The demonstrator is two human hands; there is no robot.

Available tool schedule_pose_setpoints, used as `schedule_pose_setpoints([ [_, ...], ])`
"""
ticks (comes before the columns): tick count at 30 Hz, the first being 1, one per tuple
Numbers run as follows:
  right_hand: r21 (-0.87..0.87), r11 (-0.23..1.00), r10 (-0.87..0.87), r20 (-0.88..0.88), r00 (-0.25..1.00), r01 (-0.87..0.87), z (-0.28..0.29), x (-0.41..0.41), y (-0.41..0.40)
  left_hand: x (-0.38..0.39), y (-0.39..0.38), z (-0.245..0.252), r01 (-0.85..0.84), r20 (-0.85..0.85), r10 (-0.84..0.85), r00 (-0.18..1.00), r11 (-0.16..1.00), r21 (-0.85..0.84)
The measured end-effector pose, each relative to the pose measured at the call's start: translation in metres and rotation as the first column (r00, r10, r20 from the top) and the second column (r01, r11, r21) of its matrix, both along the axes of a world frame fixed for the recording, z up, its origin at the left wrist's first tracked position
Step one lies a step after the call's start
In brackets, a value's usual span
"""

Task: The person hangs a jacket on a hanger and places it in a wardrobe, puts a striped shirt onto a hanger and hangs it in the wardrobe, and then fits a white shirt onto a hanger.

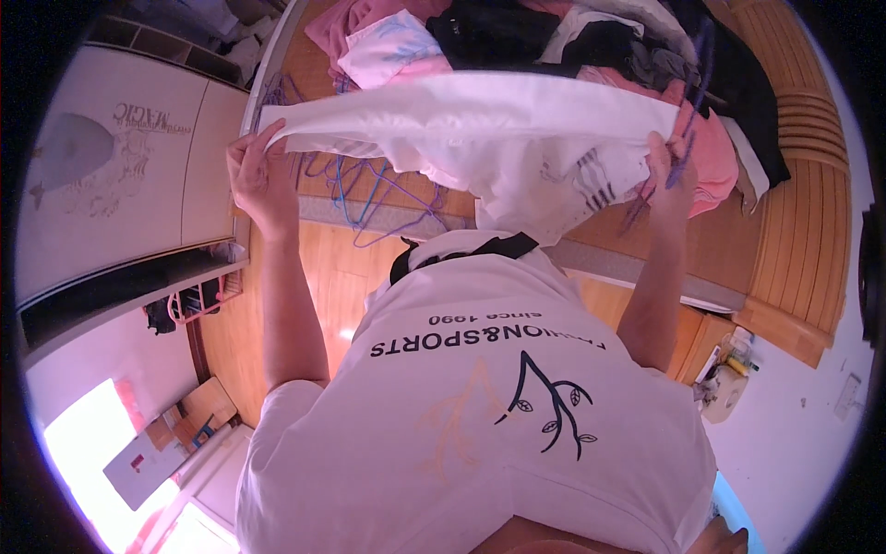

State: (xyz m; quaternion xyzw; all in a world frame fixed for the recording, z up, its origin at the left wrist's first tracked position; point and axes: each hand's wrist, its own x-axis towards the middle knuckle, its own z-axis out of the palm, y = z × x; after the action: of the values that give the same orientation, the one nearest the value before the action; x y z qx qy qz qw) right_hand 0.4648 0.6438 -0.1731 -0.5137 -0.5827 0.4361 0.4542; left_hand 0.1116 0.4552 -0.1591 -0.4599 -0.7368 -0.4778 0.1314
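A white garment with dark stripes (477, 118) is stretched sideways between my two hands, its lower part hanging in loose folds. At its left corner, my left hand (259, 163) pinches the cloth edge between thumb and fingers. My right hand (668, 163) grips the opposite corner, and a purple clothes hanger (692, 118), blurred, is at that hand. Beyond the garment, a heap of clothes (498, 31) in black, pink and white lies on the bed. Several purple and blue wire hangers (387, 197) lie tangled on the bed, below the garment's left half.
The bed's wooden headboard (803, 187) stands at the right. A white wardrobe (124, 159) is at the left, above an open dark shelf (131, 277). Small items stand on a bedside cabinet (727, 374) at the lower right. Wooden floor (332, 277) shows between bed and wardrobe.
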Motion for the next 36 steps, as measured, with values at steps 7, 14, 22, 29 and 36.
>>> schedule_pose_setpoints([
  [7,-0.292,0.955,0.075,0.048,0.996,-0.057,-0.059,0.027,0.033,0.000,0.019,-0.011,0.229,0.592,-0.197,0.782,0.973,0.021],
  [14,0.085,0.980,0.180,0.017,0.983,-0.181,0.014,0.014,-0.013,0.035,0.060,0.008,0.196,0.303,-0.154,0.941,0.974,-0.113],
  [22,-0.401,0.639,0.639,-0.198,0.743,-0.656,0.060,-0.012,-0.048,0.063,0.082,0.028,0.312,0.101,-0.305,0.947,0.948,-0.059],
  [29,-0.379,0.678,0.588,-0.234,0.774,-0.630,0.033,-0.038,-0.053,0.114,0.078,0.036,0.629,0.060,-0.628,0.775,0.762,-0.154],
  [36,0.299,0.881,0.406,-0.078,0.911,-0.367,-0.005,-0.054,-0.037,0.159,0.057,0.050,0.896,0.191,-0.885,0.426,0.382,-0.228],
])
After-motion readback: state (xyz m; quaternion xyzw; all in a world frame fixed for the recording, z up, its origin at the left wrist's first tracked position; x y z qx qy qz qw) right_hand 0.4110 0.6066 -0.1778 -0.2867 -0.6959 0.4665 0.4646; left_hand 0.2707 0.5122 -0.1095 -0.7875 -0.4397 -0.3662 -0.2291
